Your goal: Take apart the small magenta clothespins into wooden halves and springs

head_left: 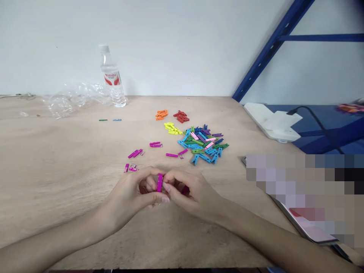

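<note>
My left hand (133, 187) and my right hand (190, 189) meet low in the middle of the view, with their fingertips together on a small magenta wooden clothespin (159, 182). The clothespin stands upright between them, partly covered by my fingers. Another magenta piece (185, 190) shows among the fingers of my right hand. Just beyond my hands lie loose magenta clothespin parts (135, 153), some with small metal springs (181, 156). Farther back is a mixed heap of blue, green, pink and purple clothespins (203, 144), with separate yellow (172, 128), orange (162, 114) and red (181, 116) groups.
The light wooden tabletop (57, 159) meets a white wall at the back. A water bottle (112, 77) and crumpled clear plastic (74, 100) stand at the back left. On the right are a blue metal shelf frame (273, 45), a white object (271, 121) and a black cable (315, 121).
</note>
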Motion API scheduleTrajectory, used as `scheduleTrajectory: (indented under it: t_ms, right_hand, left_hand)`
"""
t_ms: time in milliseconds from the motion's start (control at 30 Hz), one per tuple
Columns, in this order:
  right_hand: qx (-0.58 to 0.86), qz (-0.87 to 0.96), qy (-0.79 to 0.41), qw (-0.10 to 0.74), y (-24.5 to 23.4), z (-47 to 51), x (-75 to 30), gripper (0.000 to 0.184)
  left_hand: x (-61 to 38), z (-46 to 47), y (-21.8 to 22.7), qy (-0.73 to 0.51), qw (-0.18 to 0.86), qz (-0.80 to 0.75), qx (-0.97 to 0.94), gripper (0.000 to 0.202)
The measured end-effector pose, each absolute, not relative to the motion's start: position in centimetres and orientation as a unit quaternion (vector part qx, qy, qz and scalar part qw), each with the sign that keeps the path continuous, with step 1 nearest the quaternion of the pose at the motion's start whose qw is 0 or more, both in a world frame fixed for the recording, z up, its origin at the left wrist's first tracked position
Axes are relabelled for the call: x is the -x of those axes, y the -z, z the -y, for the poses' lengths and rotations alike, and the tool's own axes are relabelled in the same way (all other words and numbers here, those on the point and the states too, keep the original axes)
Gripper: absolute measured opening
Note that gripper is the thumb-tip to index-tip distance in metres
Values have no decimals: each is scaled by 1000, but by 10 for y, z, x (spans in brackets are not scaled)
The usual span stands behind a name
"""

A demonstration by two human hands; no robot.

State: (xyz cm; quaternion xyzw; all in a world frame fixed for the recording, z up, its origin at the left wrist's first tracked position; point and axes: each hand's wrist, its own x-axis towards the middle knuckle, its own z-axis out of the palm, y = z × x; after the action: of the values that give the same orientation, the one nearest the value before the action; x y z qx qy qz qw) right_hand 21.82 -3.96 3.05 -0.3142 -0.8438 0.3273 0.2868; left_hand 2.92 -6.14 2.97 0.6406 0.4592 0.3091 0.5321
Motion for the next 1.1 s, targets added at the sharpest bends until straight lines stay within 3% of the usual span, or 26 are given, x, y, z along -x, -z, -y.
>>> scheduleTrajectory:
  t_ms: [367,500,767,967,1100]
  right_hand:
    - [338,823,-349,293,-29,44,-213,6]
    - [377,808,-354,283,-26,46,-209,12]
    - [396,814,-326,273,-26,48,-208,9]
    - [410,817,-288,286,-27,47,-209,9]
    - [431,810,-278,284,-27,45,-209,10]
  left_hand:
    - [-31,66,-31,-296,444,-474,-701,9]
    - [-32,69,-28,-289,406,-493,-713,8]
    - [-34,70,-27,-275,426,-494,-706,6]
    - [-37,73,-29,-292,429,-476,-710,41]
    - [-37,74,-33,-270,403,-480,-731,24]
